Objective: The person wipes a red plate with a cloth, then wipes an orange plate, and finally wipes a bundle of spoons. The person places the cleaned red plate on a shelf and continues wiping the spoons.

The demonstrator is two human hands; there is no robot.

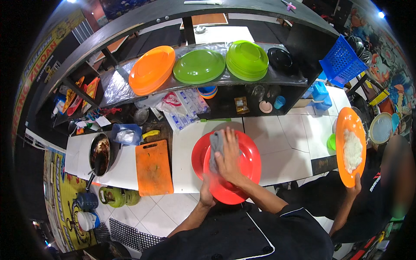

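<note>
My left hand (206, 192) grips the near left rim of a red plate (249, 162), which is tilted above the counter. Against its inner face, my right hand (229, 157) presses a folded grey cloth (215, 152), its fingers stretched out and pointing away from me. Part of the left hand looks blurred. Behind and to the left of this plate shows a second red plate (198, 154), mostly covered by the first. Whether the two plates touch cannot be told.
An orange cutting board (154, 172) and a dirty frying pan (101, 152) occupy the counter's left side. Stacked orange (152, 70) and green plates (199, 66) line the shelf ahead. At right, another person's hand (355, 187) holds an orange plate (341, 143) of rice (352, 151).
</note>
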